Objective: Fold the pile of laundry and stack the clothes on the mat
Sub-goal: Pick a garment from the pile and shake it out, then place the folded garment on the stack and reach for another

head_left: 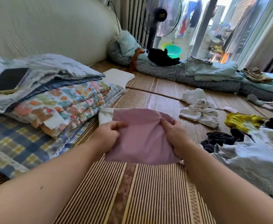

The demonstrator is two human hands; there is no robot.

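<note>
**Two hands gripping a folded pink cloth over a striped mat**

We look down at a striped woven mat (148,191) that covers the floor. In the middle of the view, both bare forearms reach forward. The left hand (107,135) pinches the left edge of a pink garment (142,136), thumb on top and fingers curled under. The right hand (175,135) grips the right edge the same way, bunching the cloth a little at its far corner. The pink garment is spread flat between the two hands, roughly square; we cannot tell whether its near edge touches the mat.

Just beyond the garment's far left corner a folded white ribbed piece (105,116) peeks out, partly hidden beneath it.

On the near right lies the unfolded laundry pile (252,152): pale blue eyelet fabric nearest us, black items (221,139) beside it, and a yellow garment (240,122) further back. Left of the yellow piece, a crumpled heap of white clothes (200,110) sits on the mat by itself.

On the left, stacked bedding rises in layers: a blue and yellow checked blanket (19,139) below and a floral quilt (67,107) above it.

In the far distance a standing fan (160,15) faces the room, with a green bucket (173,50) near its base and rolled pale blue bedding (205,73) along the far edge by the window.
</note>
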